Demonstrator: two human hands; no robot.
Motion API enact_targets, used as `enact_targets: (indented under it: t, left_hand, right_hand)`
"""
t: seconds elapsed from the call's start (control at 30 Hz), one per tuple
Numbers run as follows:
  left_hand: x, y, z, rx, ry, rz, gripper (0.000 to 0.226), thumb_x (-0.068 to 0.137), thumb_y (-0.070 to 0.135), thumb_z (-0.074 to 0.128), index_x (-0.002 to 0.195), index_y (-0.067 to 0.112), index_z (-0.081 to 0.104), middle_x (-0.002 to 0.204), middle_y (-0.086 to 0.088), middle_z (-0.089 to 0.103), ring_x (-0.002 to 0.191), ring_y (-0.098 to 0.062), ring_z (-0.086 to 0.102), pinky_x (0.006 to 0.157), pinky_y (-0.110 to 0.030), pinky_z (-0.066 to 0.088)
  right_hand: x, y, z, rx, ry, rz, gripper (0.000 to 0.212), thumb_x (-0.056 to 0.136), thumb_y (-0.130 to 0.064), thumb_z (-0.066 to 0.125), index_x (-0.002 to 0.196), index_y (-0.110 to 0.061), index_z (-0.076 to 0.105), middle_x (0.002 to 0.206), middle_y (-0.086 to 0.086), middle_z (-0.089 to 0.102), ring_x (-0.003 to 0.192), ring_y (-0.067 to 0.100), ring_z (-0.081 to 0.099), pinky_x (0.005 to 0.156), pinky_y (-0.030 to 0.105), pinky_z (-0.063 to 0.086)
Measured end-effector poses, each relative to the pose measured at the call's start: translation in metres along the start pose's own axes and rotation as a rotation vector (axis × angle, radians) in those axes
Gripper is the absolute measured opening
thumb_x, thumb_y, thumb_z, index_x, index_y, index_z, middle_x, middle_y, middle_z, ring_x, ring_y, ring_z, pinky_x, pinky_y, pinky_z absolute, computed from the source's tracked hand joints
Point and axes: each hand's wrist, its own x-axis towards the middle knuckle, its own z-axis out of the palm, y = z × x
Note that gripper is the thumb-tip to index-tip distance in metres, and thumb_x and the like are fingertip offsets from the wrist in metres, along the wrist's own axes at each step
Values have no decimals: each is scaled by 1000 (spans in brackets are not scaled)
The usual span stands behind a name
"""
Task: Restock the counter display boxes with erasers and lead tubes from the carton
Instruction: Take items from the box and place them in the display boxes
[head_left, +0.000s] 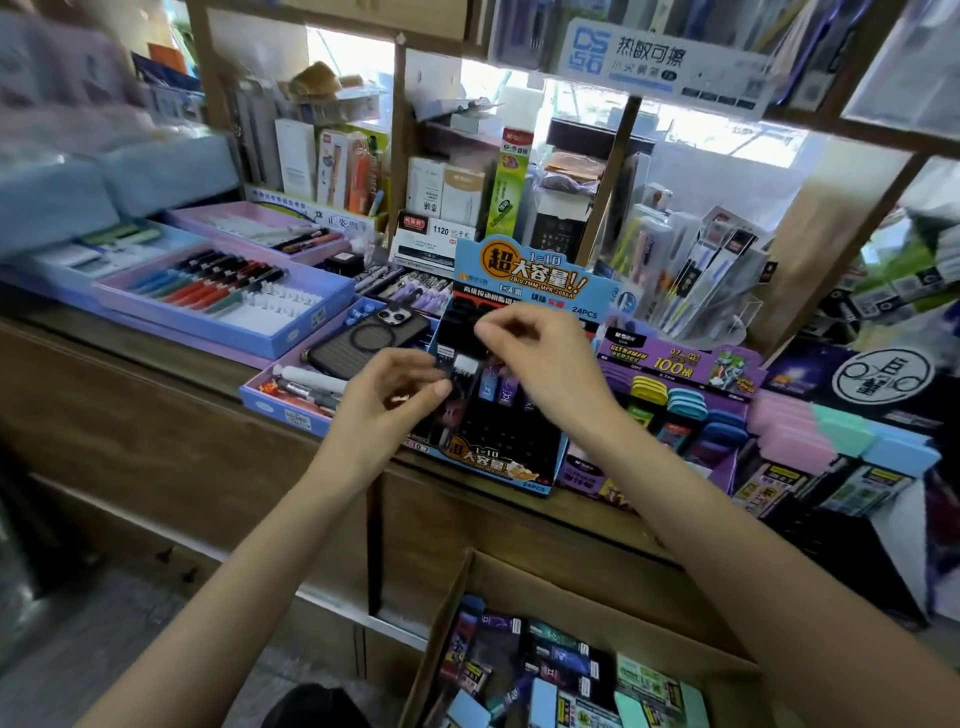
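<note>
Over the cluttered wooden shop counter (171, 364), left fingers (431, 387) pinching a lead tube (465, 366), right fingers (519, 325) curled, their hold unclear.

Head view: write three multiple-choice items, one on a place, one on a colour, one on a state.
1. The carton sits: A on a shelf; B below the counter; C in a tray.
2. The Ultraman box is: A purple; B red; C white.
3. The left hand: A lies flat; B pinches a lead tube; C is in the carton.
Key: B, its flaps show under the counter edge; A, its header and walls are purple; B, thumb and fingers close on the tube.
</note>
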Motion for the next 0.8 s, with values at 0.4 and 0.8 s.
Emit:
enact_targets:
  t: [0.4, 0.8]
  left_hand:
    - [-2, -45, -13, 705, -35, 17, 43, 85, 30, 67, 122, 11, 56, 115, -7, 60, 101, -22, 58, 86, -41, 50]
    - [-1, -51, -14, 717, -6, 38, 43, 83, 35, 68, 119, 15, 56, 110, -3, 62, 97, -18, 58, 78, -34, 49]
  right_hand:
    - [28, 28, 5, -256, 109, -14, 19, 90, -16, 62, 104, -7, 69, 96, 5, 68, 78, 10, 54, 75, 17, 41]
    - [34, 33, 13, -308, 140, -93, 21, 90, -17, 61, 107, -6, 68, 97, 6, 70, 78, 8, 53, 75, 15, 39]
